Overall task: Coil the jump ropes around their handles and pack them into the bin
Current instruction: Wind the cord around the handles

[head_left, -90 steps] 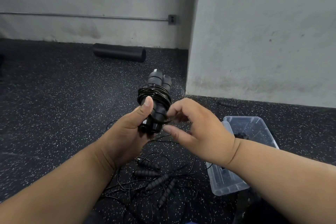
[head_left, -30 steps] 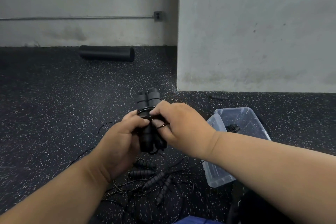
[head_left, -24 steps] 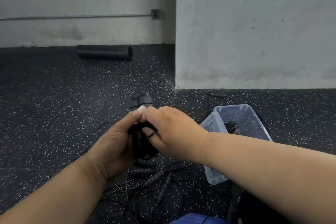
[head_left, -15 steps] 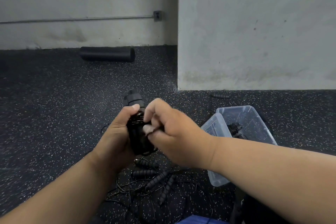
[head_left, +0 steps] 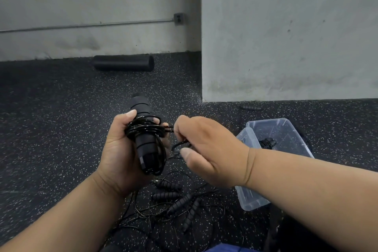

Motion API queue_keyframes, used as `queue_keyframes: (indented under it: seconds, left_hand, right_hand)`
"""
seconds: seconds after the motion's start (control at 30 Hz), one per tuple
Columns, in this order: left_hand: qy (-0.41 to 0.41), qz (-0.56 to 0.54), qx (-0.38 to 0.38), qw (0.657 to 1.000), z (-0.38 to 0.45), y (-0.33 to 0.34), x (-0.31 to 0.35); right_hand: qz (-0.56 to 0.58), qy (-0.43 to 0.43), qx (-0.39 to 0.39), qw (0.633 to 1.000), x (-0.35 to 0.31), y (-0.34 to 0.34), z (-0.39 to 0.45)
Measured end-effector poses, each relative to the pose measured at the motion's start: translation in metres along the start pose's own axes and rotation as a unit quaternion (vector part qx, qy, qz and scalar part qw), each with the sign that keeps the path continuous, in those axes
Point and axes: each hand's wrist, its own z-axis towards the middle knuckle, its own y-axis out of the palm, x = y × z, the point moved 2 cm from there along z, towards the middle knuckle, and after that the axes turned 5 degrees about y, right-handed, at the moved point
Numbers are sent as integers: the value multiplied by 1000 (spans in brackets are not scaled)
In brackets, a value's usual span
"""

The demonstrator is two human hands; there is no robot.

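Dark speckled rubber floor (head_left: 51, 129). Grey concrete walls (head_left: 286, 26), one corner jutting forward. Black foam roller (head_left: 123, 63) lies at the far wall under a conduit pipe (head_left: 86, 25).

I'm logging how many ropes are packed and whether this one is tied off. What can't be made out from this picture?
- Bin, head view: one coiled bundle shows; the right forearm covers the near part, so no count.
- Rope end: hidden inside the right hand.
- Held handles: the left hand and the coils hide how many.
- Loose ropes on the floor: thin, tangled, partly cut off by the arms.
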Motion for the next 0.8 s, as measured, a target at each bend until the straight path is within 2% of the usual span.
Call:
queue_keyframes:
  seconds: [0.17,0.47,0.57,0.7,0.8]
  left_hand:
    - [3,-8,6,1000,-4,4,2]
    - [-12,-39,-28,999,-5,11,-3]
    - [-5,-35,-28,999,-5,10,-4]
    - [10,-29,-38,999,-9,14,-6]
    - [12,-37,-41,998,-10,15,-6]
  right_hand:
    - [3,10,19,1000,9,10,-2]
    - [-16,-54,65,996,8,26,-7]
    - [15,-40,57,997,6,25,-7]
    - [124,21,28,992,0,24,-6]
    - [162,33,18,986,-4,25,-3]
